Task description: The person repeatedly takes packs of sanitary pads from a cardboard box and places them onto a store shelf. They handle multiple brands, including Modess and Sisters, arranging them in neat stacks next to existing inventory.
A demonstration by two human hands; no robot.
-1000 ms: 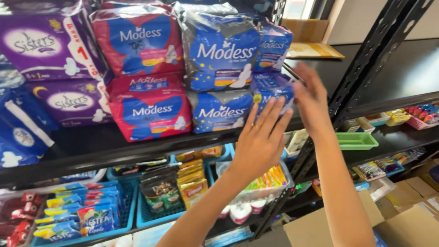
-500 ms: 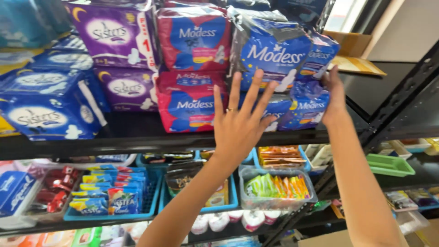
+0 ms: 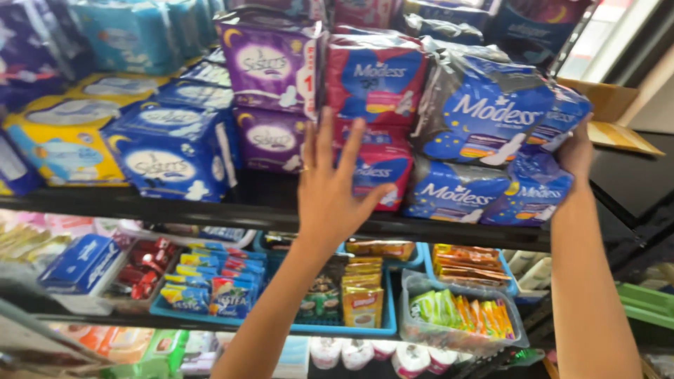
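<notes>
Soft packs of pads are stacked on a black shelf (image 3: pixel 210 210). My left hand (image 3: pixel 330 189) is raised with its fingers spread, right in front of the lower red pack (image 3: pixel 390 175), and holds nothing. Above that lies another red pack (image 3: pixel 379 77). To the right are dark blue packs, a large one on top (image 3: pixel 491 116) and a lower one (image 3: pixel 449 193). My right hand (image 3: pixel 577 151) rests flat against the right side of the outermost blue packs (image 3: pixel 533 189). Its fingertips are partly hidden behind them.
Purple packs (image 3: pixel 270 60) and blue boxy packs (image 3: pixel 168 151) fill the shelf to the left, with a yellow pack (image 3: pixel 63 140) beyond. Below, blue trays (image 3: pixel 337 328) and a clear tub (image 3: pixel 463 316) hold sachets. A cardboard box (image 3: pixel 618 119) sits at the right.
The view has swung left and closer to the shelf. My left hand has moved from the blue packs over to the red ones. My right hand stays at the blue packs' right side.
</notes>
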